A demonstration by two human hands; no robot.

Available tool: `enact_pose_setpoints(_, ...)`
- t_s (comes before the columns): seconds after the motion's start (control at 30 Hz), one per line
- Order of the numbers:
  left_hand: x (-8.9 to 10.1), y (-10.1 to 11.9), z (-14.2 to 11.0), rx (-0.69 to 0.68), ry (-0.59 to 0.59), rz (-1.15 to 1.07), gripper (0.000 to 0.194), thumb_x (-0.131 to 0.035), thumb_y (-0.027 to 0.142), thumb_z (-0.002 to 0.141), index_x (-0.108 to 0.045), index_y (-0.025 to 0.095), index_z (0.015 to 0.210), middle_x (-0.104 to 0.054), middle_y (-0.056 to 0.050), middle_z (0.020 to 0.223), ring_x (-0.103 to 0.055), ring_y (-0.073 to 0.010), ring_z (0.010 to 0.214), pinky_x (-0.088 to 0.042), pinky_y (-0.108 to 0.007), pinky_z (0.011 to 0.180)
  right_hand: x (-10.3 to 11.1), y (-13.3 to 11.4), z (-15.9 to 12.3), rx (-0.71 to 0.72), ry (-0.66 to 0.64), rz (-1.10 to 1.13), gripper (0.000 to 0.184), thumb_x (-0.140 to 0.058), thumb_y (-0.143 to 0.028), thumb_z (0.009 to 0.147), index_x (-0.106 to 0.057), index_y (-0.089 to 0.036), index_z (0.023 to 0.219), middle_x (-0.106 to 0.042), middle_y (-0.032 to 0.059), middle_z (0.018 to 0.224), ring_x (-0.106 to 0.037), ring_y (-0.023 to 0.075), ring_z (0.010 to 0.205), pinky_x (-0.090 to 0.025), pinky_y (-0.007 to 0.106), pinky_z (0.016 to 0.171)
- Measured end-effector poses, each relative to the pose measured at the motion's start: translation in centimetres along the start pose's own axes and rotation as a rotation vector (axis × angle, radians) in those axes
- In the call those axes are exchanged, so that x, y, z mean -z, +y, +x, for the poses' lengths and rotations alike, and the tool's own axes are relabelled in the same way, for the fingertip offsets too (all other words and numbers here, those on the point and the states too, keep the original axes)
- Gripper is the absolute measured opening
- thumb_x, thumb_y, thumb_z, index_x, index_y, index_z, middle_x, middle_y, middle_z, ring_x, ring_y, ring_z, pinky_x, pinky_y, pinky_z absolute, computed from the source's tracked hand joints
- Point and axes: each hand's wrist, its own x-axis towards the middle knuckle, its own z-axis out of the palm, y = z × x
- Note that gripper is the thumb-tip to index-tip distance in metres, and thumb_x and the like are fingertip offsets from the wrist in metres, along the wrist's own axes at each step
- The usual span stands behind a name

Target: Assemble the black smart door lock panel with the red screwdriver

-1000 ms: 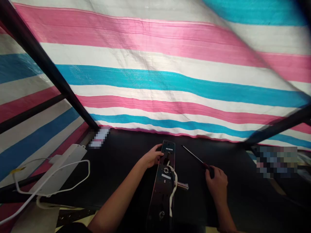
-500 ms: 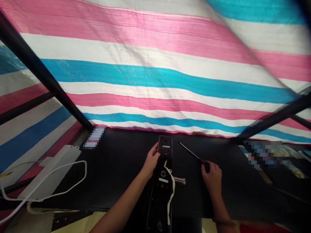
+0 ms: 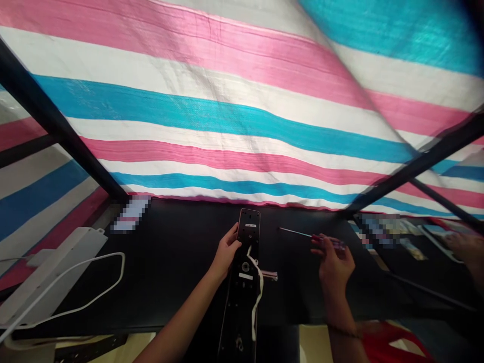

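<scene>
A long black door lock panel (image 3: 236,302) is tilted up before me, its back side showing screw holes and small white labels. My left hand (image 3: 226,253) grips its left edge near the top, thumb on the back face. Along the panel runs a white-wrapped cable (image 3: 260,287). A shiny pinkish lever handle (image 3: 269,275) sticks out to the right from under the panel. To the right, my right hand (image 3: 336,267) holds a screwdriver (image 3: 315,237) by its dark red handle. The screwdriver's shaft points left, its tip apart from the panel.
On the left lie a white power strip (image 3: 56,282) and a looped white cord (image 3: 121,272). A pixelated sheet (image 3: 130,214) is at the back left of the black table (image 3: 181,227). Far right, another person's hand (image 3: 463,247) is near a pale-edged frame. Black poles and striped tarp enclose the table.
The view has shifted slightly right. My right hand has turned, and the screwdriver now lies closer to level, its handle more visible. Another person's hand has come into view at far right.
</scene>
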Motion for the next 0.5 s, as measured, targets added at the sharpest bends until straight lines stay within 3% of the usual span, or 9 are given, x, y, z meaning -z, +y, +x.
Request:
enact_pose_setpoints(0.1,0.1,-0.4,-1.4,0.013,-0.033,0.02,0.091,-0.074,0.012,0.069,-0.04,0.023,0.153,-0.074,-0.009,0.116,-0.07,-0.0188,0.089,-0.053,-0.025,0.073,-3.6,-5.3,-1.0,0.14,-0.037,0.138,0.029,-0.076,-0.037,0.081,-0.065,-0.015,0.096,-0.074,0.0043,0.085,-0.068,0.0137,0.054,-0.057,0.026,0.047)
enact_pose_setpoints(0.23,0.5,-1.3,-3.3,0.033,-0.03,0.006,0.093,-0.08,0.03,0.075,-0.034,0.022,0.156,-0.077,-0.01,0.102,-0.071,-0.0192,0.079,-0.053,-0.027,0.07,-7.5,-9.9,-4.1,0.232,-0.271,0.214,0.021,-0.067,-0.03,0.089,-0.066,-0.017,0.105,-0.074,0.0073,0.096,-0.07,0.0151,0.059,-0.059,0.03,0.052)
enact_pose_setpoints(0.4,0.7,-1.7,-3.6,0.022,-0.011,-0.003,0.096,-0.083,0.036,0.074,-0.035,0.018,0.155,-0.077,-0.008,0.093,-0.068,-0.0155,0.069,-0.052,-0.027,0.067,-10.7,-10.9,-7.0,0.174,-0.68,0.093,0.023,-0.068,-0.03,0.089,-0.065,-0.02,0.11,-0.074,0.0087,0.102,-0.069,0.0154,0.064,-0.057,0.028,0.051)
enact_pose_setpoints(0.5,0.8,-1.8,-3.5,0.01,-0.017,0.001,0.098,-0.083,0.037,0.073,-0.034,0.019,0.156,-0.076,-0.006,0.088,-0.064,-0.0132,0.062,-0.051,-0.026,0.064,-11.8,-10.8,-7.3,0.155,-0.82,0.028,0.022,-0.067,-0.031,0.09,-0.064,-0.021,0.109,-0.074,0.0077,0.102,-0.067,0.0135,0.063,-0.055,0.026,0.05)
